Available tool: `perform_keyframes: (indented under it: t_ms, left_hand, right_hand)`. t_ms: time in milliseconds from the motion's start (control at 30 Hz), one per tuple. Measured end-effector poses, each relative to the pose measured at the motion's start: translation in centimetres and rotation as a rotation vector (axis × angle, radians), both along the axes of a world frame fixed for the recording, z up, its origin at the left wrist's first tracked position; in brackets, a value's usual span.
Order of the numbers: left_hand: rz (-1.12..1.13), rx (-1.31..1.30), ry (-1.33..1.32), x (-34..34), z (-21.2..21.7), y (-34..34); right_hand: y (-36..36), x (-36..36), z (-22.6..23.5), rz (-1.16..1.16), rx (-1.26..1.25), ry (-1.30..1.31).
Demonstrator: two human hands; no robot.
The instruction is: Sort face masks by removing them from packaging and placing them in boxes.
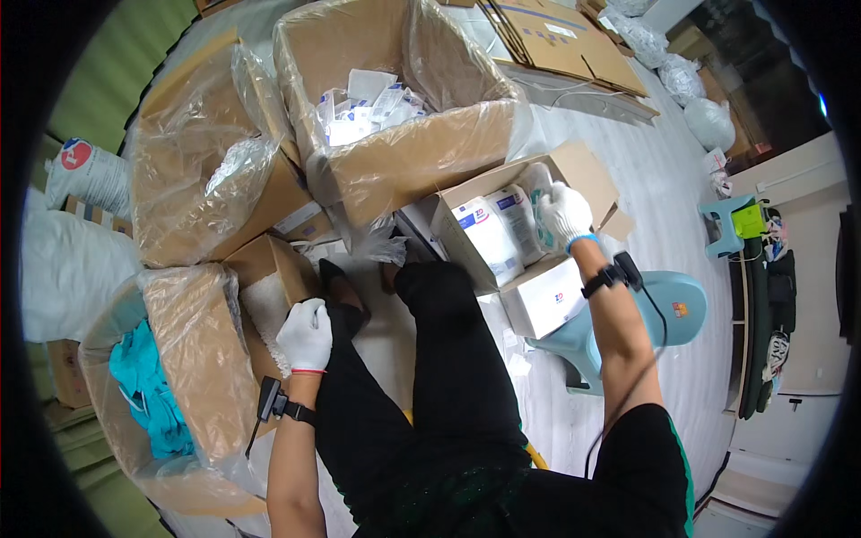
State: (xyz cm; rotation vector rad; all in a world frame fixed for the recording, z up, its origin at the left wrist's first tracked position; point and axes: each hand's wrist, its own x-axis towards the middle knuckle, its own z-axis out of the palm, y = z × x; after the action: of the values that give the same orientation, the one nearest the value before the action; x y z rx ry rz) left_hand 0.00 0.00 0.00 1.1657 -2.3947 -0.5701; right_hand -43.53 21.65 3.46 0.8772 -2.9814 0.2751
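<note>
My right hand (567,215), in a white knit glove with a blue cuff, is at the right end of an open cardboard box (473,248). Its fingers are curled at the top of a clear plastic package (541,184), the last in a row. Beside that package stand white and blue packs (489,242), upright in the box. My left hand (306,337), gloved in white with a red cuff, is closed by my left knee, and nothing shows in it. Just left of it is a narrow carton (285,260) holding white, grainy-looking contents (266,314).
Ahead stands a large plastic-lined carton (421,157) with small white packets (372,108). Another lined carton (211,179) is at the left; a third holds teal cloth (151,390). A white box (545,299) and a blue plastic stool (650,309) are at my right.
</note>
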Motion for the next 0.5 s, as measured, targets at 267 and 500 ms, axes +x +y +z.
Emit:
perform_keyframes:
  t_ms: [267,500]
  left_hand:
    - [-0.192,0.79,0.345,-1.8,2.6,0.5]
    - [-0.438,1.117,0.747,-6.5,11.7,9.4]
  right_hand:
    - [6.0,11.2,11.2,0.072,-1.187,-0.922]
    - [5.4,21.9,10.6,0.154,-0.967,-1.173]
